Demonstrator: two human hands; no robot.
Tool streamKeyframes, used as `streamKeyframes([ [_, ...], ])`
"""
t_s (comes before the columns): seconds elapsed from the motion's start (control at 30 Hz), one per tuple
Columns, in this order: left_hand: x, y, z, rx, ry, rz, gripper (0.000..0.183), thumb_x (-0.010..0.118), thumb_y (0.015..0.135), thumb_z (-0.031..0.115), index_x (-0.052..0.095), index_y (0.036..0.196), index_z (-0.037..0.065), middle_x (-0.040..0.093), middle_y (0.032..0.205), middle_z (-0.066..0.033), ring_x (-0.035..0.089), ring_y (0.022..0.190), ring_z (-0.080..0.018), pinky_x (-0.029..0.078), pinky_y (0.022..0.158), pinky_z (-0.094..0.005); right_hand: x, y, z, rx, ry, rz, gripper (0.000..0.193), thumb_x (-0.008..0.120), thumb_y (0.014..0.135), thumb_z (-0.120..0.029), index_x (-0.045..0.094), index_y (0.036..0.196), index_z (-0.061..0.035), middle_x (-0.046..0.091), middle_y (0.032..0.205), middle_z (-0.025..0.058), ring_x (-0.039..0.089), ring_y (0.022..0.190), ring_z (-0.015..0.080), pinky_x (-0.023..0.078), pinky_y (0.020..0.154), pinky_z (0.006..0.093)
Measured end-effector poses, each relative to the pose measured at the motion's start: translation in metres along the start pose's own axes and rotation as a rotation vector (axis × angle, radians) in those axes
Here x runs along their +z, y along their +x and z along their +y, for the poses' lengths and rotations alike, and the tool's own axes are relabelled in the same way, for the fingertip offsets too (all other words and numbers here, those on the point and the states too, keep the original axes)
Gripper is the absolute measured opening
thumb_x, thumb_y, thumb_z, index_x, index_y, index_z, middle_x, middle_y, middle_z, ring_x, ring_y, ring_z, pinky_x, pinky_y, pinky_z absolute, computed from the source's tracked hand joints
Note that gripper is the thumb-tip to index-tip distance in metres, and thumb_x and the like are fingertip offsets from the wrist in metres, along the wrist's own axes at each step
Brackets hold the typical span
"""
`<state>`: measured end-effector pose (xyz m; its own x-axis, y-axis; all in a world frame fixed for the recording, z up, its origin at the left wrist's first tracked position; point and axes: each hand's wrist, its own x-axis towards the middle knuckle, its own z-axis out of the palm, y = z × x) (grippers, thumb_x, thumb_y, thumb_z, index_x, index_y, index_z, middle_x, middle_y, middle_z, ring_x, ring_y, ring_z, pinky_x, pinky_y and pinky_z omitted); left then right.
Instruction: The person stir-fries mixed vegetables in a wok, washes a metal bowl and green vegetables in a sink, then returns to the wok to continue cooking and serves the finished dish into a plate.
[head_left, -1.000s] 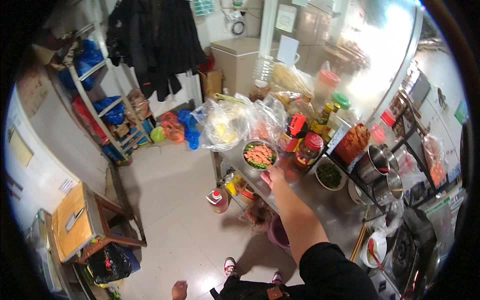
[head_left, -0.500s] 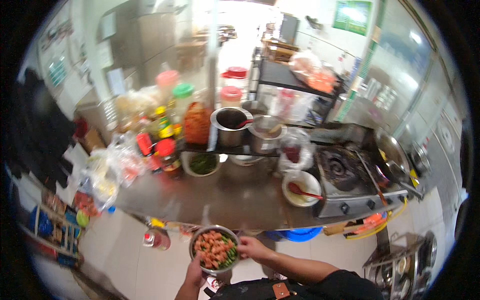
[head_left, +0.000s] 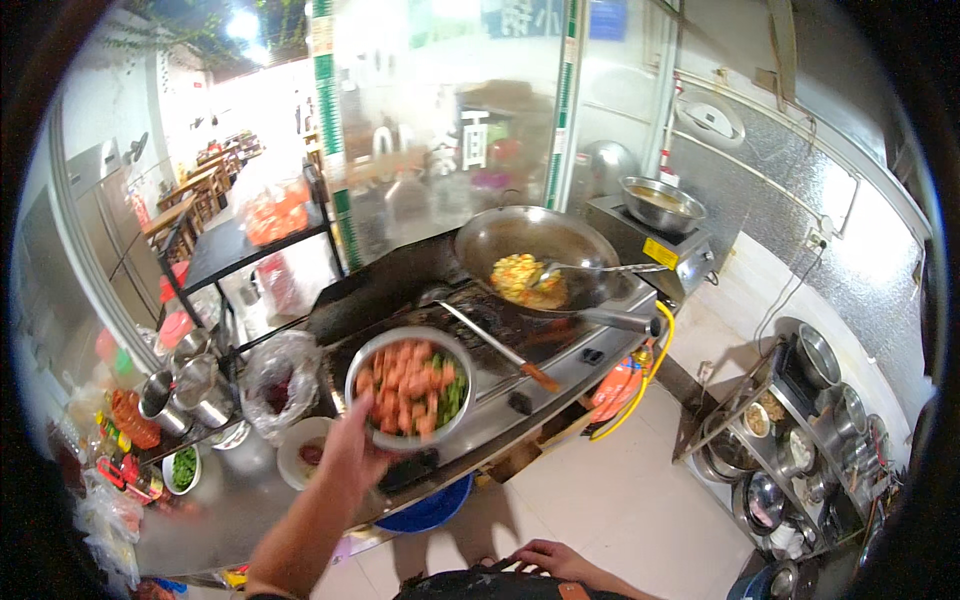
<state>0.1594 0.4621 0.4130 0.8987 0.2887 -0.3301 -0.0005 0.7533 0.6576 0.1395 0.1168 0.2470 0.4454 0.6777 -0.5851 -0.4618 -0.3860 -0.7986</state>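
Beside the stove [head_left: 480, 330], on its near left side, a round steel bowl [head_left: 410, 385] is held up above the steel table [head_left: 220, 500] by the left hand [head_left: 352, 450]. The bowl is filled with pinkish-orange diced pieces, probably sausage or ham, and a smaller share of green vegetable pieces. It is kept roughly level, which appears to stop the loose contents from spilling. The grip is closed around the near rim and underside of the bowl, with the fingers mostly hidden beneath it. The left forearm is extended forward and upward from the lower edge, the wrist nearly straight.

Farther along the stove from the bowl, a large wok [head_left: 545, 255] sits on a burner with yellow, egg-like food inside. A metal ladle [head_left: 590, 268] is rested in the wok with its handle over the right rim, likely left there within reach. Between bowl and wok, a long utensil with an orange handle [head_left: 500, 350] is laid across the stove.

Below the bowl and to its right, the right hand [head_left: 550, 555] is held low against the body at a dark bag or apron. Its fingers look loosely spread and flat; no object is seen in its grip.

Left of the bowl, a clear plastic bag [head_left: 280, 385], a small white dish [head_left: 305, 455] and steel pots [head_left: 195, 385] are set on the table.
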Motion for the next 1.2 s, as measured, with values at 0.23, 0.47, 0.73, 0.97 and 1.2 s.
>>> streamKeyframes([
  [0.23, 0.174, 0.219, 0.023, 0.264, 0.788, -0.025, 0.05, 0.036, 0.1, 0.028, 0.022, 0.148, 0.028, 0.04, 0.137, -0.0173, 0.056, 0.112, -0.0359, 0.058, 0.079, -0.0508, -0.033, -0.049, 0.037, -0.048, 0.259, 0.436, 0.027, 0.05, 0.093, -0.016, 0.061, 0.109, 0.003, 0.064, 0.107, 0.0155, 0.064, 0.1, 0.027, 0.053, 0.082, 0.0372],
  [0.47, 0.226, 0.332, 0.02, 0.585, 1.98, 0.133, 0.068, 0.051, 0.091, 0.009, 0.023, 0.149, 0.03, 0.036, 0.142, -0.0197, 0.053, 0.117, -0.0414, 0.05, 0.089, -0.0481, -0.027, -0.08, 0.066, -0.03, 0.608, 0.758, 0.028, 0.057, 0.091, -0.025, 0.066, 0.105, -0.0025, 0.065, 0.101, 0.0129, 0.063, 0.097, 0.0224, 0.051, 0.084, 0.0346],
  [0.73, 0.243, 0.355, 0.019, 1.381, 2.354, -0.213, 0.077, 0.055, 0.081, -0.003, 0.028, 0.146, 0.027, 0.043, 0.131, -0.0163, 0.054, 0.107, -0.0394, 0.058, 0.073, -0.0449, -0.019, -0.063, 0.074, -0.031, 0.539, 0.808, 0.026, 0.06, 0.089, -0.026, 0.066, 0.101, -0.0041, 0.066, 0.094, 0.0114, 0.063, 0.092, 0.0218, 0.05, 0.082, 0.0333],
  [0.97, 0.239, 0.359, 0.023, 1.086, 1.788, 0.011, 0.074, 0.056, 0.083, 0.0, 0.027, 0.147, 0.023, 0.037, 0.137, -0.0169, 0.047, 0.119, -0.0431, 0.049, 0.093, -0.0468, -0.022, -0.061, 0.064, -0.018, 0.479, 0.784, 0.027, 0.06, 0.089, -0.027, 0.066, 0.101, -0.0038, 0.066, 0.093, 0.0121, 0.063, 0.091, 0.0223, 0.05, 0.082, 0.0339],
  [1.2, 0.205, 0.325, 0.044, 0.488, 0.719, -0.065, 0.075, 0.036, 0.081, -0.011, 0.021, 0.147, 0.021, 0.046, 0.125, -0.0177, 0.066, 0.082, -0.0297, 0.061, 0.05, -0.036, -0.031, -0.066, 0.075, -0.02, 0.35, 0.732, 0.027, 0.061, 0.089, -0.028, 0.066, 0.1, -0.0035, 0.066, 0.092, 0.0127, 0.063, 0.091, 0.0228, 0.05, 0.082, 0.0344],
])
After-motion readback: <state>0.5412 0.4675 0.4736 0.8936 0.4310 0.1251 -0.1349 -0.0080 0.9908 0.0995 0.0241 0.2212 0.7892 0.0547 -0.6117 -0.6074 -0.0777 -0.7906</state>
